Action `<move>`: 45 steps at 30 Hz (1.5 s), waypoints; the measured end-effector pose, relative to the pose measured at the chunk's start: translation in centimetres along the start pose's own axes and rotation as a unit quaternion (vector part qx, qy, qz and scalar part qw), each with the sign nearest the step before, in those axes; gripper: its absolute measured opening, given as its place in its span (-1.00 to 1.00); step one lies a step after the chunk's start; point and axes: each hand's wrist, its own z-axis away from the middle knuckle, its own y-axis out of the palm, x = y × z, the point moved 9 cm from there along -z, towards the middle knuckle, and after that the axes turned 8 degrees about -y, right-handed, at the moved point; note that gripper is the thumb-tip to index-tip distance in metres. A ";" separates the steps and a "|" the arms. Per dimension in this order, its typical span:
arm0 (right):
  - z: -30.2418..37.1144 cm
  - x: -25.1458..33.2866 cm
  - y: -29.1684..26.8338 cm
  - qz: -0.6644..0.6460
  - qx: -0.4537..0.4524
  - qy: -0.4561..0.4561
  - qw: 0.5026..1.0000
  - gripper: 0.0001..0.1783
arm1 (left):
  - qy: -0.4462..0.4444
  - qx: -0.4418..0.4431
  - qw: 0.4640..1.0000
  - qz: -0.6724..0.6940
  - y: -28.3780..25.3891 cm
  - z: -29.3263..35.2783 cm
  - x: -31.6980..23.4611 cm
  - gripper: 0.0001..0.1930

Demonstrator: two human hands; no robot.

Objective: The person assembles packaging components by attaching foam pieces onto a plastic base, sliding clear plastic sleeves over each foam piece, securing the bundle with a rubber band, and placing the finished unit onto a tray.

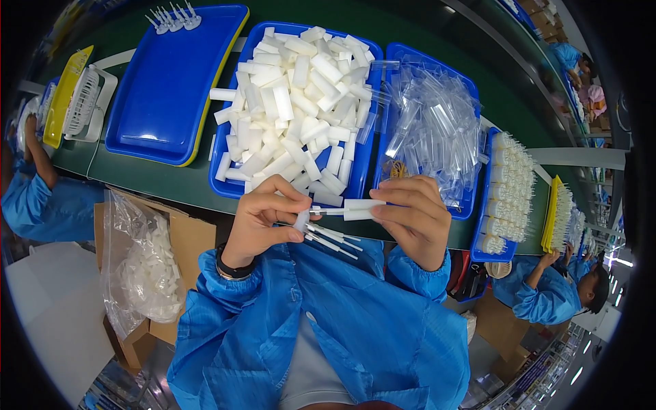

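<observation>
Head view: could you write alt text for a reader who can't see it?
A person's left hand holds a white pronged part while the right hand grips a white block at one prong's end. Beyond them, a green table holds blue trays of white blocks and clear plastic pieces.

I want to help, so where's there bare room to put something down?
Best is the left-hand blue tray, below the white pronged parts at its far edge. A narrow strip of green table shows between that tray and the cardboard box. It's crowded where white blocks and clear plastic pieces heap up further right.
</observation>
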 end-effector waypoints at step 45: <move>1.2 -3.5 8.3 0.102 0.091 0.113 0.984 -0.74 | -0.055 -0.087 0.994 0.029 -1.5 -0.2 1.3 -0.49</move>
